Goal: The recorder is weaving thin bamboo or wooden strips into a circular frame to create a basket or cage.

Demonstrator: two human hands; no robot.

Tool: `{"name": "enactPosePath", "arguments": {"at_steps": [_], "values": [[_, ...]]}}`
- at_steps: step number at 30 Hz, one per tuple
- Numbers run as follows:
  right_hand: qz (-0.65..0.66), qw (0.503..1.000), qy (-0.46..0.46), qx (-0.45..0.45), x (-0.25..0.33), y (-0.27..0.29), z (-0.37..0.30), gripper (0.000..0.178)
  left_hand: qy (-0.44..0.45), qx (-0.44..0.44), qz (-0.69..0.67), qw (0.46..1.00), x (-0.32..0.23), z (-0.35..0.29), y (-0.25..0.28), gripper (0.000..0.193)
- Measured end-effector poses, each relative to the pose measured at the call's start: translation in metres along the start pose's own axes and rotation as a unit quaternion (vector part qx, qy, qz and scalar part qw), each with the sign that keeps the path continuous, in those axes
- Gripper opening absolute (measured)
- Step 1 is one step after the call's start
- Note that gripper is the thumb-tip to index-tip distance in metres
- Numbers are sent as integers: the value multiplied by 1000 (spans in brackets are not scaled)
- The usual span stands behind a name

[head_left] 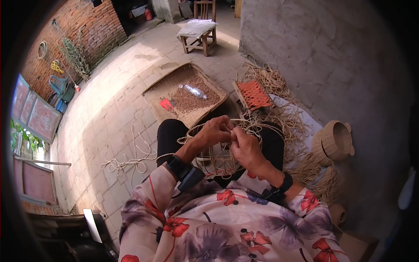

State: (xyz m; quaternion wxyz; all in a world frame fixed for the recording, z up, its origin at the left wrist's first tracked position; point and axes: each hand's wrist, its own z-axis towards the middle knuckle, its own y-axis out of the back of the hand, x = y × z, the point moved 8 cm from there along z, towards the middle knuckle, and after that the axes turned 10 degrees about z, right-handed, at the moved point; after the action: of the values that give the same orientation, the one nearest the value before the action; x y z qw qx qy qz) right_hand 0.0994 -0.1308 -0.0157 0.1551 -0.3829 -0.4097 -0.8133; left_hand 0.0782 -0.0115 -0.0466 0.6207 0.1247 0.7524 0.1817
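An openwork basket of pale twisted straw cord point(214, 160) rests in my lap between my knees, its loops standing out around both hands. My left hand point(214, 132) reaches over the basket's rim with thumb and fingers pinched together on a strand. Close against it, my right hand point(246, 147) is also closed, its fingertips meeting those of the left on the cord. The exact crossing of the strands is hidden behind the fingers. A long loose tail of cord point(139, 163) trails from the basket across the paving to my left.
Ahead lies a square woven tray point(152, 97) holding brown pieces, a clear bottle point(195, 91) and something red. To its right are an orange-topped stool point(253, 94), heaps of straw cord point(268, 78) and a round woven basket point(336, 137) by the wall. A wooden chair point(201, 28) stands farther back.
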Motion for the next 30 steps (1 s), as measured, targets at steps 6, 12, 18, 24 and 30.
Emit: {"name": "enactPosePath", "arguments": {"at_steps": [6, 12, 18, 24, 30], "values": [[-109, 984, -97, 103, 13, 25, 2, 16, -9, -25, 67, 997, -2, -3, 6, 27], [-126, 989, -14, 70, 10, 48, 7, 18, 19, -8, 134, 991, -7, -9, 6, 27], [-108, 992, 67, -3, -3, 44, 44, 20, -68, -57, 147, 985, -17, -14, 8, 24], [-166, 985, 23, 48, -21, 19, 51, 18, -29, -44, 109, 993, -14, -15, 6, 23], [-165, 986, 22, 24, -18, 26, 45, 15, 11, -72, 124, 990, -12, -10, 2, 29]]}}
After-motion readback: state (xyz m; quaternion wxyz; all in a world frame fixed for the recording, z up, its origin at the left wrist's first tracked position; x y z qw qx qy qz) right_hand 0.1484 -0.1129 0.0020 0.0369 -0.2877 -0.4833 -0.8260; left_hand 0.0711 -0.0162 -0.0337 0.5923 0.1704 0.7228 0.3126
